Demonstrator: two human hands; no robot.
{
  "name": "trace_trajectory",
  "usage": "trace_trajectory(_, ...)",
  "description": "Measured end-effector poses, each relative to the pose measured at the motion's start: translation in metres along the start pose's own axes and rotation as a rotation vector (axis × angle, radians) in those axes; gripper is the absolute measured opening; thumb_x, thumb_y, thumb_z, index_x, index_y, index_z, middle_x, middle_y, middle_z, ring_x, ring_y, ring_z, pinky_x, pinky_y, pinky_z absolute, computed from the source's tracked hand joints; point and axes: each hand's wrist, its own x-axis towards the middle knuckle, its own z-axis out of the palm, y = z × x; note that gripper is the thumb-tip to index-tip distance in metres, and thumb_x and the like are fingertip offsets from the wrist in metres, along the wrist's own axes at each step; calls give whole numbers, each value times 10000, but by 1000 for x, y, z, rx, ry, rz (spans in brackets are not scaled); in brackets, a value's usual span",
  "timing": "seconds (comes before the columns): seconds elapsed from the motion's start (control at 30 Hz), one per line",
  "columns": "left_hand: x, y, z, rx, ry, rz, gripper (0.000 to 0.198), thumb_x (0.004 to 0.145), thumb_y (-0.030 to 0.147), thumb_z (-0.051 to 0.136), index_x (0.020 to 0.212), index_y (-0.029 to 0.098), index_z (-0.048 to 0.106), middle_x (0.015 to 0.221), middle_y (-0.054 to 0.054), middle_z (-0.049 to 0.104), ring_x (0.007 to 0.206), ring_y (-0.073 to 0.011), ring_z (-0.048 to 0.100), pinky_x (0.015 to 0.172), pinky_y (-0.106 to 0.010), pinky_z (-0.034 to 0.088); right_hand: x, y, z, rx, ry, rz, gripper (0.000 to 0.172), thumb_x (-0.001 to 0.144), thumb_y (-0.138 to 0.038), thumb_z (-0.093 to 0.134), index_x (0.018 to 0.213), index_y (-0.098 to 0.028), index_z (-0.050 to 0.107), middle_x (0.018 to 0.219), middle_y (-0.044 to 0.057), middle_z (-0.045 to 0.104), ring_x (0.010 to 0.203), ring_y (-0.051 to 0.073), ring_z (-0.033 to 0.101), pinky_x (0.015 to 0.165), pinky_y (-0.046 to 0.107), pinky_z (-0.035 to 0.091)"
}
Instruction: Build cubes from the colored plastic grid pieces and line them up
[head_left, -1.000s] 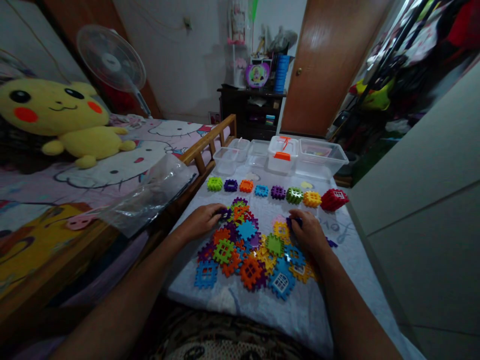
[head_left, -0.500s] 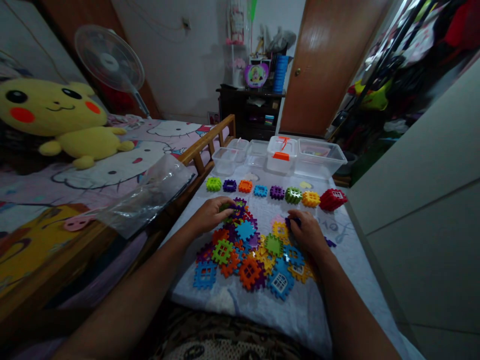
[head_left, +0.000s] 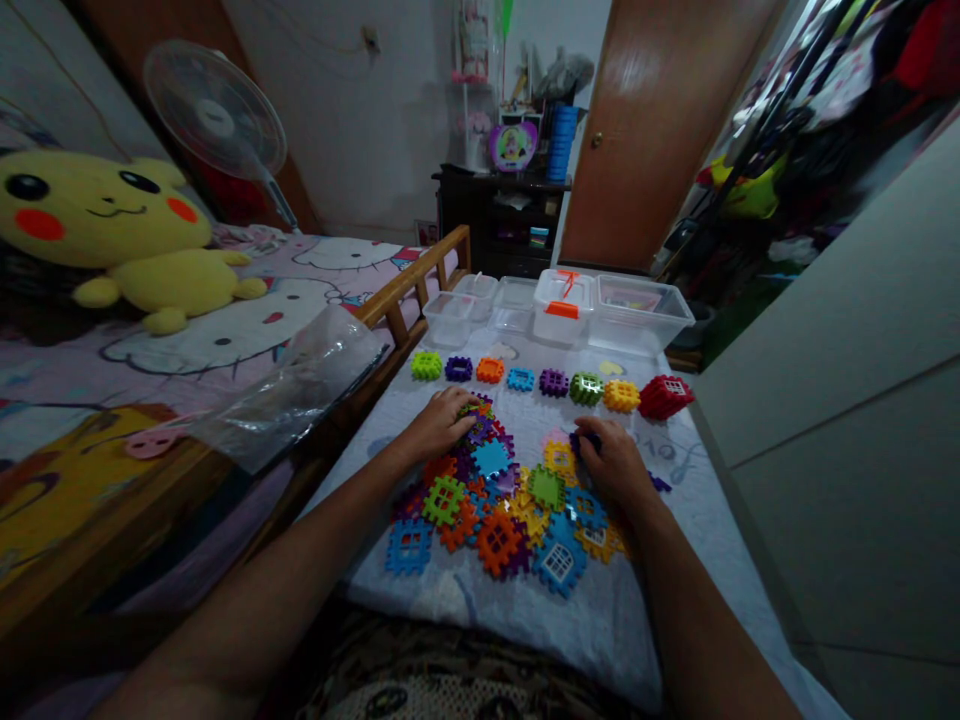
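My left hand [head_left: 441, 424] rests at the far left edge of a heap of interlocking plastic building tiles, thumb and fingers apart over a purple tile [head_left: 480, 431]. Its fingertips touch the tiles there, and I see no piece lifted. Farther right, my right hand [head_left: 611, 458] is closed around dark purple tiles [head_left: 585, 442], partly hidden by the fingers. Between the hands lie a light blue tile [head_left: 491, 459], a green tile [head_left: 547, 487] and a yellow tile [head_left: 560, 462]. Nearer to me are an orange window tile [head_left: 498, 542] and a blue tile with a white window [head_left: 560, 558].
Behind the heap runs a row of colour-sorted stacks, from a lime stack [head_left: 427, 366] to a red stack [head_left: 666, 397]. Clear plastic boxes [head_left: 637, 318] stand at the table's back. A wooden bed rail [head_left: 390, 298] borders the left side; a plastic bag [head_left: 300, 385] hangs over it.
My left hand has shifted slightly right and reaches over the heap's far left edge. My right hand keeps its place with the dark purple tiles.
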Motion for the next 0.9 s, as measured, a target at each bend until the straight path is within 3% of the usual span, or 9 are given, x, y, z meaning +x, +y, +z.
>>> trace_trajectory(0.1,-1,1,0,-4,3,-26,374,884,306,507,1213,171,623,1264,-119,616,1219,-268,530,1091,-427,379,0,4,-3,19,34,19,322,820,-191,476,1073,-167,674,969,92,729,952,246,629,894,402,487)
trace_trajectory(0.27,-4,7,-1,-76,-94,-17,382,891,312,484,1226,194,623,1278,-99,643,1202,-256,566,1092,-415,393,1,14,-11,81,136,99,412,755,-124,429,1094,-168,660,998,83,736,977,240,642,943,425,475)
trace_trajectory(0.5,-7,18,-4,-255,-174,50,413,888,344,447,1229,185,616,1327,-94,612,1258,-236,538,1126,-378,375,3,25,-18,194,205,206,412,746,-129,405,1063,-176,663,969,70,744,917,213,685,900,395,503)
trace_trajectory(0.63,-8,24,-4,-331,-177,73,436,893,343,442,1277,183,572,1386,-96,565,1299,-236,508,1145,-394,356,2,31,-22,116,96,114,367,758,-234,505,1079,-176,674,1065,99,722,1019,256,649,956,433,477)
trace_trajectory(0.77,-13,22,-9,-275,-110,76,444,889,348,464,1289,177,554,1418,-109,527,1336,-254,468,1171,-418,318,-3,33,-21,17,-77,35,502,745,-353,629,1220,-191,633,1244,130,647,1167,311,567,1002,491,435)
trace_trajectory(0.9,-23,14,-17,-197,-102,45,455,877,349,508,1300,185,534,1423,-115,520,1336,-277,461,1160,-457,327,-6,32,-17,-52,-175,21,539,734,-304,670,1263,-209,617,1223,120,655,1154,319,565,985,497,433)
